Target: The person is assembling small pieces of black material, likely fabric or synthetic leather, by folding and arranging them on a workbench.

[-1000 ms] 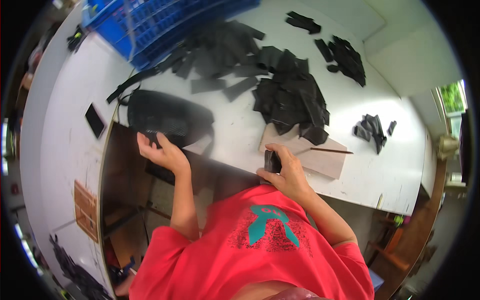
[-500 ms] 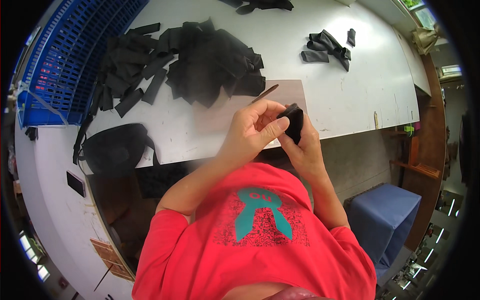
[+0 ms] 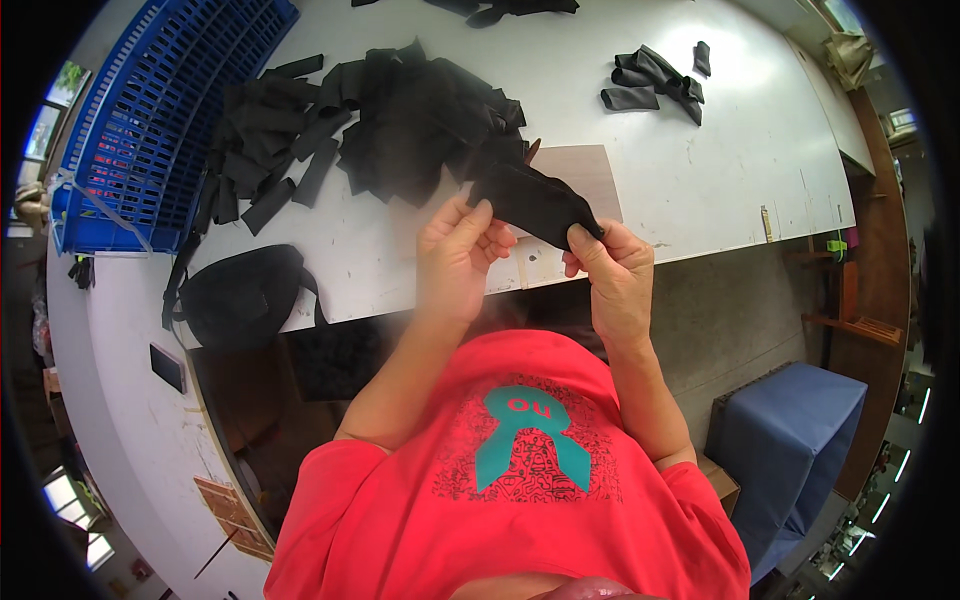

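A flat, dark black strip of fabric [image 3: 535,205] is stretched between the person's two bare hands, in front of the red short-sleeved T-shirt [image 3: 520,535]. The left hand [image 3: 458,245] has its thumb and forefinger clamped together on the strip's left end, near its lower corner; the other fingers curl loosely below. The right hand [image 3: 615,265] pinches the right end, its thumb lying on the near face and its remaining fingers bent behind and under the cloth. Most of the strip lies between and beyond the fingertips, slanting down toward the right

Behind it are a pale, wood-toned flat board [image 3: 592,178] and a thin, dark brown stick [image 3: 533,150], both partly covered by the strip in this view. A heaped pile of black cloth pieces [image 3: 415,125] sits just beyond, on the glossy white tabletop [image 3: 720,180]; whether the strip touches the pile, one cannot tell. A rounded black fabric bag [image 3: 245,295] rests near the table's edge, left of the left hand
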`<state>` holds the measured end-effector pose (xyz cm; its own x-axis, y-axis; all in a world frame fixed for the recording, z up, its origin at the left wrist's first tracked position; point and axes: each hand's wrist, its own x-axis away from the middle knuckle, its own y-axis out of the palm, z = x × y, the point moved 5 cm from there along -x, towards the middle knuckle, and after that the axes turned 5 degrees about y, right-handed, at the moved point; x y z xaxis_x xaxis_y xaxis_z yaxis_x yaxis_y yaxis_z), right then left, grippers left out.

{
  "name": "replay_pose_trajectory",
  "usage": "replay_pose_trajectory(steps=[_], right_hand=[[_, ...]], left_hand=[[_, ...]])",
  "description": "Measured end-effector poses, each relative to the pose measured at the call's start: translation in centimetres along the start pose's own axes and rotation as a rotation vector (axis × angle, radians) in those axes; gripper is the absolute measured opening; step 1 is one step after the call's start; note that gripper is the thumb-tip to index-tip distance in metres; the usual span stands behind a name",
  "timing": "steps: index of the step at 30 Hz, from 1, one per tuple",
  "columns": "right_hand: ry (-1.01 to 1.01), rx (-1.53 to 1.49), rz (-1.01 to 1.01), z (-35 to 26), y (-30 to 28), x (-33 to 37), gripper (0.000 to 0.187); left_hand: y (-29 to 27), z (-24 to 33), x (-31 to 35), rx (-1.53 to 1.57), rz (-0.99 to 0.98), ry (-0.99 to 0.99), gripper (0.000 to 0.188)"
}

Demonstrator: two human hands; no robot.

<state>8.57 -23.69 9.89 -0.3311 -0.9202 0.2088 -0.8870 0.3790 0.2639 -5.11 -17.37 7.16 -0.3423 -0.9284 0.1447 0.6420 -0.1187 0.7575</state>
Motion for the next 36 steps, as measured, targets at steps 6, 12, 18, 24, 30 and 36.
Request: replay_pose_trajectory(steps=[6, 12, 18, 24, 30, 36], right_hand=[[0.141, -0.122, 0.022, 1.4, -0.4, 0.1, 0.012], [0.353, -0.322, -0.122, 2.6, 0.9, 1.6, 0.013], [0.214, -0.127, -0.202, 1.6, -0.7, 0.7, 0.014], [0.372, -0.631, -0.165, 3.1, -1.1, 0.4, 0.012], [0.407, -0.623, -0.198, 4.4, -1.5, -0.2, 0.01], [0.457, -0.649, -0.199, 5.3, -1.4, -0.9, 0.011]], left_hand=[[-0.4, -0.1, 1.5, -0.255, 0.086, 0.11, 0.026], [1.5, -0.3, 1.0, -0.458, -0.087, 0.075, 0.012], [3.1, 1.2, -0.2, -0.826, -0.426, -0.018, 0.016], [1.7, -1.0, 2.7, -0.302, -0.225, 0.018, 0.024], [2.1, -1.8, 3.2, -0.333, -0.15, -0.007, 0.018], [1.7, -1.5, 2.2, -0.371, -0.098, 0.023, 0.007]])
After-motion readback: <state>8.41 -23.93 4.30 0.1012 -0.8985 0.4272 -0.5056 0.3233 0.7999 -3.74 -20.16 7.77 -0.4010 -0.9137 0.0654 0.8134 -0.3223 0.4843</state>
